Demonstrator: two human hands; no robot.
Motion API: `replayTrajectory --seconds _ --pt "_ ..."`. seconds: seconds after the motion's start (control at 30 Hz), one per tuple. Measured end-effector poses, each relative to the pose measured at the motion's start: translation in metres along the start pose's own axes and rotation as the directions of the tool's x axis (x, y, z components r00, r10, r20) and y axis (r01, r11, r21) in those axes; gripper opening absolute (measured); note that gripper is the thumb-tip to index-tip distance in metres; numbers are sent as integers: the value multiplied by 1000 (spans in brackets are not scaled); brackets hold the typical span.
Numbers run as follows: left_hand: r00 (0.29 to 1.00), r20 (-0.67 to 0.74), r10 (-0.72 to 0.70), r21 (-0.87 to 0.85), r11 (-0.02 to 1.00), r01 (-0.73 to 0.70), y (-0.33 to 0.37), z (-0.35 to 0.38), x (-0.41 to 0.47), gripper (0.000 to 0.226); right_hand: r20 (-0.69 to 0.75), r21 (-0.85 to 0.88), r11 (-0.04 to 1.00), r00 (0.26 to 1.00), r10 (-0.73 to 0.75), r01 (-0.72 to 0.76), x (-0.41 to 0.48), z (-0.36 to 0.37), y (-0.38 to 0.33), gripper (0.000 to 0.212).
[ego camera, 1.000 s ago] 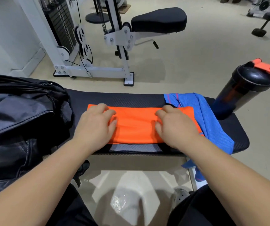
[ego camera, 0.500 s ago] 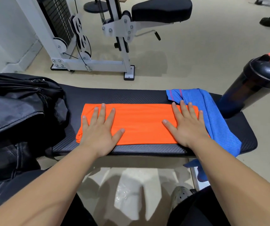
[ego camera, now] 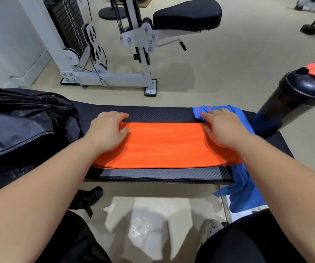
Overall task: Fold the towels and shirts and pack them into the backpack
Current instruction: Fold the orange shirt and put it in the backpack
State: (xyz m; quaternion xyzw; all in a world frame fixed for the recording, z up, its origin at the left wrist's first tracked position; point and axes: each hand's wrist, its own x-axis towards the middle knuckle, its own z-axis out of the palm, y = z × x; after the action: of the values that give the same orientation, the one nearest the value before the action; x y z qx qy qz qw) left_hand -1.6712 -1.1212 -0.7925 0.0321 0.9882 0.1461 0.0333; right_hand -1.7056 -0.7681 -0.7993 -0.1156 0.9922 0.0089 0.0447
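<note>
An orange towel [ego camera: 164, 147] lies folded into a long strip on the black padded bench [ego camera: 158, 114]. My left hand [ego camera: 107, 128] is at its far left corner, fingers curled past the far edge and thumb on top of the cloth. At the far right corner, my right hand [ego camera: 223, 128] holds the towel the same way, its fingertips also touching a blue cloth [ego camera: 244, 183]. That blue cloth lies under the towel's right end and hangs off the bench's front. The black backpack [ego camera: 19, 130] sits on the bench's left end.
A black shaker bottle [ego camera: 295, 99] with an orange lid stands at the bench's right end. Beyond the bench, a white weight machine [ego camera: 134, 44] with a black seat stands on the beige floor. My knees and a grey shoe [ego camera: 210, 230] are below the bench.
Both hands lay flat on the towel half a second ago. They have since slid forward to its far corners, and their fingers have curled over the far edge.
</note>
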Motion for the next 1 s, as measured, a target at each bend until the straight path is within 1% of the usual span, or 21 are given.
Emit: replayTrajectory --seconds 0.07,0.13,0.2,0.23,0.3,0.33,0.37,0.43,0.5,0.53,0.6,0.7,0.77,0.8,0.87,0.93,0.97,1.0 --pt "993 117 -22 83 997 12 -4 -6 11 64 78 -30 999 997 -28 30 8 -11 5 35" --pt "981 185 -52 140 990 26 -8 -8 17 65 108 -45 998 993 -44 49 11 -17 7 30" --pt "978 195 -77 152 987 47 -11 -9 22 55 102 -59 996 993 -59 65 14 -20 8 25" --pt "978 194 -80 148 988 52 -12 -9 24 46 104 -64 996 993 -61 68 15 -20 8 22" --pt "979 190 -69 129 991 45 -12 -9 27 27 92 -49 997 994 -53 58 17 -19 8 17" --pt "982 180 -57 116 993 37 -11 -10 28 24 69 -37 998 997 -47 50 18 -18 8 14" --pt "988 149 -41 103 994 26 -10 -10 27 22 29 -27 999 999 -41 42 19 -18 8 13" --pt "1000 10 -4 89 996 3 -10 -11 25 17 -87 -16 999 996 -32 31 16 -19 8 12" --pt "988 -141 60 116 992 -43 -9 -12 18 13 -204 -25 999 978 -45 41 7 -20 9 14" --pt "976 -189 104 154 985 -76 -9 -12 13 12 -253 -33 998 965 -62 56 1 -20 9 14" --pt "950 -231 211 246 957 -152 -12 -10 -1 13 -321 -35 992 939 -122 117 -15 -16 11 13" --pt "906 -217 365 336 899 -281 -21 -2 -28 12 -361 -48 966 897 -254 254 -41 -10 13 9" --pt "889 -174 424 367 865 -341 -27 6 -44 8 -328 -79 948 890 -316 308 -55 -5 15 10" --pt "890 -154 429 372 860 -350 -30 10 -51 6 -298 -85 946 898 -324 313 -61 -1 16 8" --pt "911 -119 394 355 874 -331 -32 15 -59 8 -187 -57 960 941 -280 275 -69 5 15 9" --pt "942 -83 326 313 905 -286 -30 15 -63 13 -70 -5 977 975 -212 212 -73 5 13 10" --pt "955 -66 289 290 921 -259 -28 14 -64 19 -37 10 982 981 -189 190 -73 4 11 14" --pt "964 -65 259 258 937 -234 -27 13 -66 27 -24 11 986 986 -168 168 -73 1 8 23"
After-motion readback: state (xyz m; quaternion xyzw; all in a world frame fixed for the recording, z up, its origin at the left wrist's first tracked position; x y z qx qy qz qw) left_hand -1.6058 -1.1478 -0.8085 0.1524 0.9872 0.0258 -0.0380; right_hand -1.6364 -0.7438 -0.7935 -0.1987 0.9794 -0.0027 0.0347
